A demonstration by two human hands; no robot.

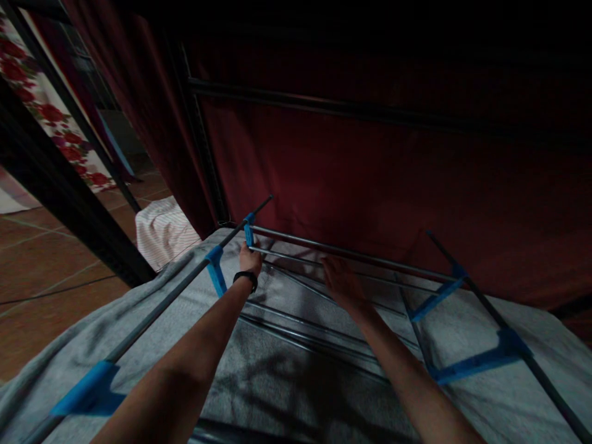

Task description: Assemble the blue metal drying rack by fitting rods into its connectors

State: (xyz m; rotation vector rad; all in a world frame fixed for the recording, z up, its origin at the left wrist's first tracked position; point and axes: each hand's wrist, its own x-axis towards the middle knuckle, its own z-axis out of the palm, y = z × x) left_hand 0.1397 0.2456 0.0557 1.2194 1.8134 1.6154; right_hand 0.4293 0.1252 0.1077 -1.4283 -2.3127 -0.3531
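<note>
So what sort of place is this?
Likely a dim room at home: a drying rack lies on a grey blanket, dark red curtains hang behind, and the floor is terracotta tile.

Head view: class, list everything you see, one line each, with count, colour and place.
blanket: one, grey, spread across the foreground
rack rods: several, grey metal, lying on the blanket, centre
connectors: at least five, blue, on the rack's side bars
curtain: one, dark red, hanging behind
floor tiles: many, reddish-brown, left
striped cloth: one, white, on the tiles, left
floral fabric: one, white with red flowers, top left
wristband: one, black, left wrist
left hand: one, closed round a rod by a connector
right hand: one, open, flat on the rods
</note>
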